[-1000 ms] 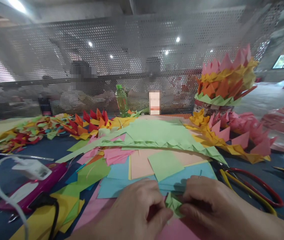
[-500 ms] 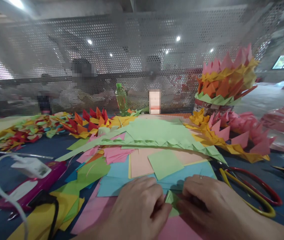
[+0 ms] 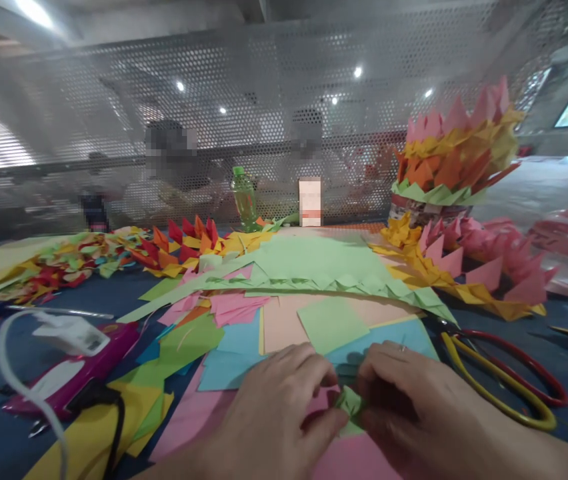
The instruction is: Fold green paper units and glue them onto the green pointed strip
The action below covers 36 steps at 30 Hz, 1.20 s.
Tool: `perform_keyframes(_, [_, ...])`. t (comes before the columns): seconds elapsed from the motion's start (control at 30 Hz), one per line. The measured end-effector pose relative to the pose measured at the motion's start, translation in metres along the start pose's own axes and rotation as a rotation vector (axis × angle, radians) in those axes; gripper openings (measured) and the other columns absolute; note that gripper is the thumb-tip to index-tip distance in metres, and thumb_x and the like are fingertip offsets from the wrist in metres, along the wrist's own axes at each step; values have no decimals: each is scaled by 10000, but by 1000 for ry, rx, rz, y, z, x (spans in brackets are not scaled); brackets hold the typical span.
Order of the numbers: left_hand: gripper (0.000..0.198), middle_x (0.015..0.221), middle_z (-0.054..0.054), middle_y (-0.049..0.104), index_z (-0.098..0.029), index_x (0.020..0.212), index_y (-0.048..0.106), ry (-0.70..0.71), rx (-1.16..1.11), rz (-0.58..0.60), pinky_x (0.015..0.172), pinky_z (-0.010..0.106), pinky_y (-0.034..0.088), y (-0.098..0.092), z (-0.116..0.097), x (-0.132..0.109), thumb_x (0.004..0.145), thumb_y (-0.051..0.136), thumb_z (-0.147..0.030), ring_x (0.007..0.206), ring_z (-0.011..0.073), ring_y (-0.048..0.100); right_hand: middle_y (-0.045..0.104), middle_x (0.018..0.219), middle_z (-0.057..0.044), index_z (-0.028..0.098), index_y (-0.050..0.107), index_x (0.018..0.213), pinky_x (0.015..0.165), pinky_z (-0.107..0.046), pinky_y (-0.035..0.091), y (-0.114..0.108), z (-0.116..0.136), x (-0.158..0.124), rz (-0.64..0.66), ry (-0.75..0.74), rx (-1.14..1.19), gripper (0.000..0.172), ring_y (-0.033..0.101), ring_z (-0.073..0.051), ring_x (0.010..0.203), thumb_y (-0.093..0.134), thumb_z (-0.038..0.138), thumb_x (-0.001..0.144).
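A small folded piece of light green paper is held low over pink paper sheets. My left hand is at its left side, fingers curled and the thumb tip against the paper. From the other side my right hand pinches it; its fingertips are partly hidden. Just beyond my hands, a flat green paper square rests on blue sheets and a peach sheet. Farther back runs a strip of folded green points.
Scissors with red and yellow handles lie right. At left are a purple power strip and white charger. A tiered paper decoration, pink folded points, a green bottle and paper scraps stand or lie behind.
My fingers have shifted around the small green paper, which now shows more folds between them. My left fingertips have lifted slightly. The view has tilted a little.
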<state>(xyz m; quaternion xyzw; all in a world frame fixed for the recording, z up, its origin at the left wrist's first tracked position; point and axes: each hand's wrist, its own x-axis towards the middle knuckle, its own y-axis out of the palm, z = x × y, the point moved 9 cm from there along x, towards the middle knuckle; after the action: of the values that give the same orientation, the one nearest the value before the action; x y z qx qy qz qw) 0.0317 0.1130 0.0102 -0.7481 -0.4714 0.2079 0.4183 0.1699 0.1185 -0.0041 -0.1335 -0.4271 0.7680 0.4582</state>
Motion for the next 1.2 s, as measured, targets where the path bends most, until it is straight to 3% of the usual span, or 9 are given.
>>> perform_keyframes(0.2, [176, 887, -42, 626, -202, 801, 607, 47, -145, 79, 745, 271, 378, 3, -1, 0, 869, 758, -142, 868, 152, 585, 635, 802, 43, 241, 608, 851, 663, -255, 399, -2, -1, 0, -16, 48, 87, 106, 533, -130, 686, 695, 192, 886])
perform_keyframes(0.4, [204, 809, -38, 624, -195, 776, 558, 20, -139, 69, 684, 271, 348, 4, 2, -2, 938, 680, -180, 786, 147, 556, 724, 903, 38, 264, 686, 1026, 731, -239, 429, 0, 2, 3, 86, 114, 197, 84, 620, -144, 824, 649, 263, 951])
perform_keyframes(0.6, [201, 757, -41, 636, -207, 799, 572, 6, -173, 90, 676, 264, 363, 2, -2, -1, 997, 566, -239, 730, 144, 572, 646, 720, 47, 218, 664, 821, 582, -209, 371, -2, -3, 2, 106, 174, 204, 179, 515, -107, 658, 644, 326, 962])
perform_keyframes(0.83, [260, 744, -48, 560, -207, 810, 633, -57, -343, 182, 602, 247, 329, 10, 3, 0, 1013, 567, -356, 706, 124, 498, 630, 699, 30, 197, 644, 830, 549, -203, 361, -1, 0, 0, 82, 152, 287, 238, 516, -102, 637, 629, 381, 980])
perform_keyframes(1.0, [317, 669, -58, 476, -184, 688, 519, -60, -300, 132, 557, 248, 292, 7, 5, -1, 973, 588, -306, 640, 106, 413, 646, 734, 31, 202, 686, 884, 560, -203, 374, 0, 5, 1, 117, 158, 333, 211, 527, -100, 644, 641, 387, 975])
perform_keyframes(1.1, [305, 665, -59, 499, -185, 697, 546, -32, -278, 108, 560, 241, 306, 6, 2, -1, 977, 576, -303, 633, 100, 435, 671, 778, 24, 211, 726, 892, 579, -205, 384, 0, 10, 2, 156, 146, 298, 221, 549, -105, 675, 642, 399, 972])
perform_keyframes(1.2, [301, 667, -50, 547, -186, 713, 618, -20, -248, 89, 574, 239, 323, 5, 0, 0, 976, 582, -328, 635, 104, 464, 646, 695, 33, 195, 685, 784, 544, -211, 349, -3, 10, 2, 130, 151, 212, 271, 519, -99, 626, 642, 392, 966])
